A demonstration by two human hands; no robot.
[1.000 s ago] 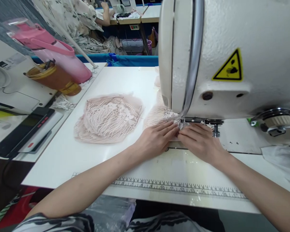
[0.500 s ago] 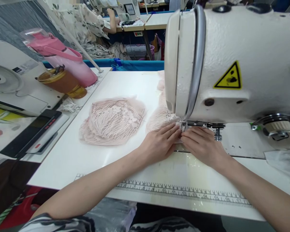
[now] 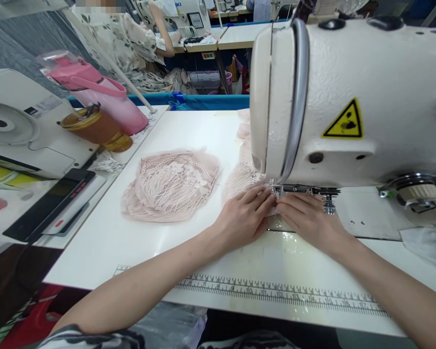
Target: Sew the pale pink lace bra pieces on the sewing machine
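Head view: yellow warning label (image 3: 343, 121) on sewing machine (image 3: 349, 92); ruler (image 3: 276, 293) numbered.

The sewing machine head (image 3: 352, 97) hangs low over the table (image 3: 105, 242), leaving only a thin gap beneath it, filled by both hands pressed on lace. Left of them lies a pink lace piece (image 3: 170, 184); beyond it, a pink bottle (image 3: 98, 94) and brown jar (image 3: 94, 127) block the far-left edge. The front strip by the printed ruler (image 3: 276, 293) is open.
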